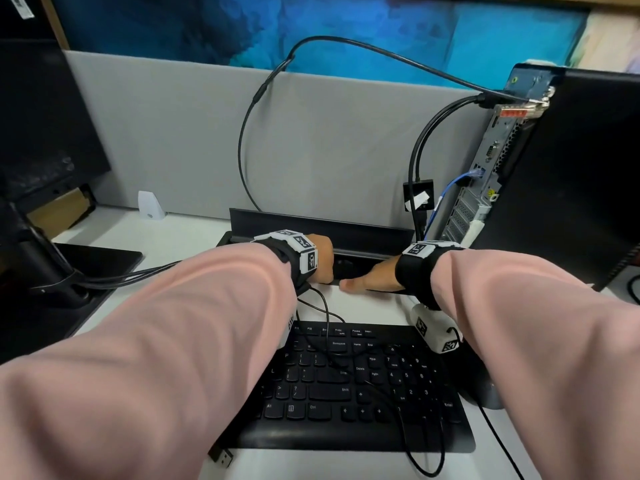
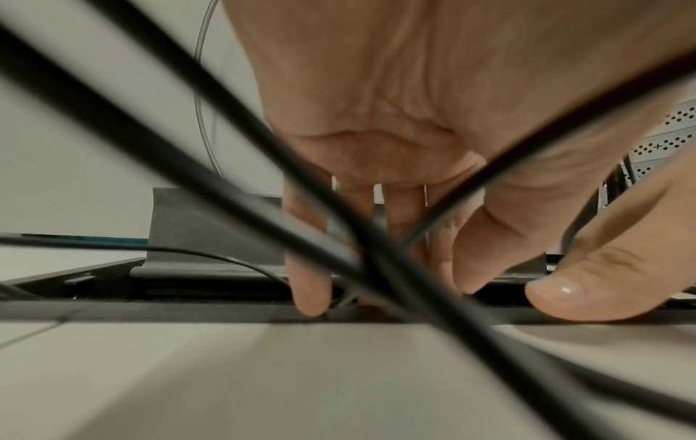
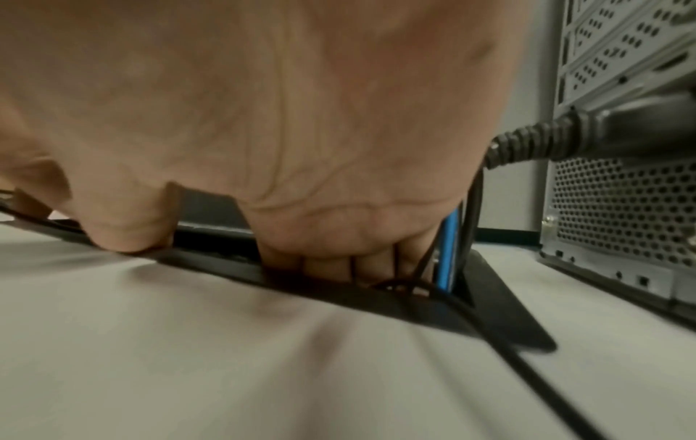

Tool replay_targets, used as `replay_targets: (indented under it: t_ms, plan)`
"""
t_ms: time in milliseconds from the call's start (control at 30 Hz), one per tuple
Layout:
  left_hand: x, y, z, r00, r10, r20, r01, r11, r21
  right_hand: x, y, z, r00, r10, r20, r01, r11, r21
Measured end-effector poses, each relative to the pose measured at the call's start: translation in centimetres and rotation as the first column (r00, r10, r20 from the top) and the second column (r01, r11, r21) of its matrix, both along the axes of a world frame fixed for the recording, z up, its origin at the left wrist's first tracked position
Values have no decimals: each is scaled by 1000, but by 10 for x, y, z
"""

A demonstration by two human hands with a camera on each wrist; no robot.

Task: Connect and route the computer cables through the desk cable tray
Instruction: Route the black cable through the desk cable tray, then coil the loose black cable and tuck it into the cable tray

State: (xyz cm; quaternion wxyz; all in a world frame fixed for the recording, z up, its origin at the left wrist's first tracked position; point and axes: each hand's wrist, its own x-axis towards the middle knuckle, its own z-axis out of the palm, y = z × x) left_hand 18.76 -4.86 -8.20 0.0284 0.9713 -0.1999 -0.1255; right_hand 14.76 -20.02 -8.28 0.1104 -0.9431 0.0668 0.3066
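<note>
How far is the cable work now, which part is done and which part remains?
Done: several cables are plugged into the computer tower, and the tray lid stands open. In hand: the left hand and right hand both reach into the cable tray; any grip is hidden. Left: a loose USB plug lies by the keyboard, its thin cable still across the keys.

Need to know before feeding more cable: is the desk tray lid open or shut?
Open. The lid stands tilted up behind the slot, and fingers of the left hand and right hand reach down into it.
</note>
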Motion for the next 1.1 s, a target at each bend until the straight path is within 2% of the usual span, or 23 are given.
replay_targets:
  t_ms: [100,167,233,300,400,600,900,1100]
  plan:
    - [0,-1,-1,1000,5,20,-5,1000,4,5,0,-4,996,84,28,-80,989,-124]
    - [1,-2,-1,999,3,32,-3,1000,12,8,3,-1,973,174,152,-139,966,-218]
    - [0,-3,0,999,-3,41,2,1000,23,9,7,2,938,240,248,-191,959,-208]
    - [-1,-4,-1,999,-9,44,8,1000,26,7,10,2,952,241,189,-212,964,-161]
    - [-1,-3,0,999,-6,42,5,1000,18,7,9,-2,985,151,82,-139,981,-133]
    - [-2,0,0,1000,2,25,-2,1000,8,4,5,-2,996,62,58,-59,997,-52]
    - [-5,-1,3,1000,14,-7,-14,1000,-7,0,1,5,989,99,114,-90,993,-80]
    - [-8,1,8,1000,21,-8,-21,1000,11,-2,-3,3,999,39,-8,-39,999,28]
